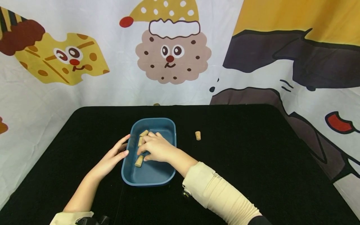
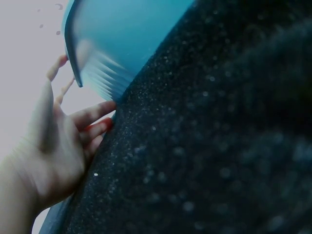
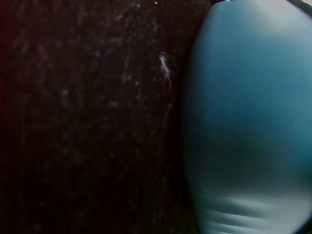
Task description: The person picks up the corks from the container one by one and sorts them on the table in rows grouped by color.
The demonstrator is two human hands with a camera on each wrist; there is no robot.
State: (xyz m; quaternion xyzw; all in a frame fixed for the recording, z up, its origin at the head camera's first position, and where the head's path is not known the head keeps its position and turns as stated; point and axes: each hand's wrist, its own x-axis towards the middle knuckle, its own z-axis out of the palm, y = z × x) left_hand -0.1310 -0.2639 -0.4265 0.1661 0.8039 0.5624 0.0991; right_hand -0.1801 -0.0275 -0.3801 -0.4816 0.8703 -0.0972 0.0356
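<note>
Inside a blue rectangular bin [image 1: 161,175], several cork stoppers lie along the left side. One cork stopper [image 1: 139,161] lies nearest the front, and another [image 1: 144,133] is toward the back. My right hand [image 1: 158,148] reaches over the bin's right wall, its bent fingers down among the corks. A cork partly shows under those fingers; I cannot tell whether they pinch it. My left hand [image 1: 111,158] is at the bin's left wall, fingers extended and fingertips right at the rim. In the left wrist view, the left hand [image 2: 58,151] has its fingers spread beside the bin [image 2: 131,34].
A lone cork stopper [image 1: 198,135] stands on the black-covered table [image 1: 239,150], right of the bin. Behind the table hangs a white cloth [image 1: 112,90] printed with cartoon figures. The right wrist view mostly shows the bin's outer wall [image 3: 253,112] and dark table cover.
</note>
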